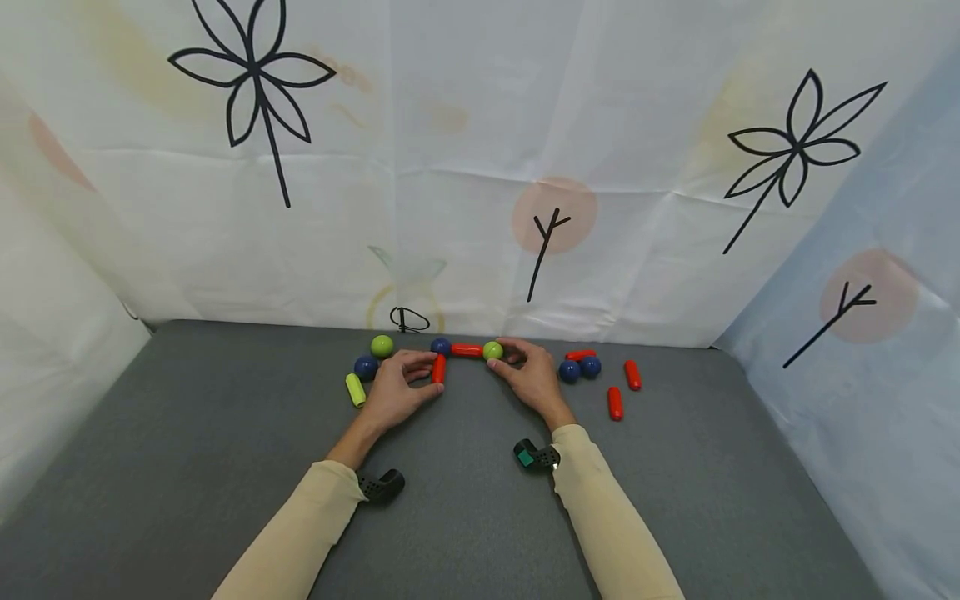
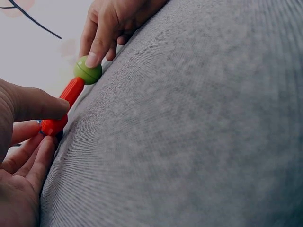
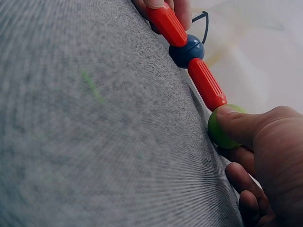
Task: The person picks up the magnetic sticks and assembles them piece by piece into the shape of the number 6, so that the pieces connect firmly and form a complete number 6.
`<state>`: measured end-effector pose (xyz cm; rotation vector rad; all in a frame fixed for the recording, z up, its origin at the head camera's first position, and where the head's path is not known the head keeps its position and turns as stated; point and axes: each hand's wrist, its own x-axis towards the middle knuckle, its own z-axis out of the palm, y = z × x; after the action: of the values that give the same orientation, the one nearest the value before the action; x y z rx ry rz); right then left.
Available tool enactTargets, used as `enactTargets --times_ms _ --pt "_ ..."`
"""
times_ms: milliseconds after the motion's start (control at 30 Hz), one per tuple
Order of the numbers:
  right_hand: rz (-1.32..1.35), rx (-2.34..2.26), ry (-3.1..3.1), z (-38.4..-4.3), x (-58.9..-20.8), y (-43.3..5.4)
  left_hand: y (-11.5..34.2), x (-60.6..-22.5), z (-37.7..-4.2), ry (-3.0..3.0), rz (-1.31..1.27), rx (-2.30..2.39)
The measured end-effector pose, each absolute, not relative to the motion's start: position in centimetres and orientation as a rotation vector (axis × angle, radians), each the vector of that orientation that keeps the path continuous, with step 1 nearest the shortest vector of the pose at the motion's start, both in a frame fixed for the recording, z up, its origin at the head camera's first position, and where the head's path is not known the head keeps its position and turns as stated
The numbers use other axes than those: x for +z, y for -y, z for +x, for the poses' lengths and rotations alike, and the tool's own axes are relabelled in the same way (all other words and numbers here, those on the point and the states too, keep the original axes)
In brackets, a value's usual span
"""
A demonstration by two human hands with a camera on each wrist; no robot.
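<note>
A small chain of ribbed rods and balls lies at the back of the table between my hands. My left hand (image 1: 396, 390) pinches a red rod (image 1: 438, 369) that points toward me from a dark blue ball (image 1: 441, 345). From that ball a second red rod (image 1: 467, 351) runs right to a green ball (image 1: 492, 350). Thumb and fingers of my right hand (image 1: 534, 379) pinch the green ball. In the right wrist view both rods meet the blue ball (image 3: 187, 51), and the second rod (image 3: 207, 84) ends at the green ball (image 3: 220, 131).
Left of my left hand are a green ball (image 1: 382, 346), a blue ball (image 1: 366, 367) and a yellow-green rod (image 1: 356, 390). Right of my right hand are two blue balls (image 1: 570, 371) and several red rods (image 1: 616, 403). A printed curtain (image 1: 465, 167) hangs along the table's back edge.
</note>
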<state>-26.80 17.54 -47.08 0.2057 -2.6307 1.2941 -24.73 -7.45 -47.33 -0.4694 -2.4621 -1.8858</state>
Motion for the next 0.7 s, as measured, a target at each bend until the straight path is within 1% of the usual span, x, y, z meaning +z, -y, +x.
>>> enactTargets --times_ms 700 --pt "0.226 1.319 2.615 -26.82 -47.21 -17.68 7.35 -47.37 -24.5 2.508 -0.505 -1.76"
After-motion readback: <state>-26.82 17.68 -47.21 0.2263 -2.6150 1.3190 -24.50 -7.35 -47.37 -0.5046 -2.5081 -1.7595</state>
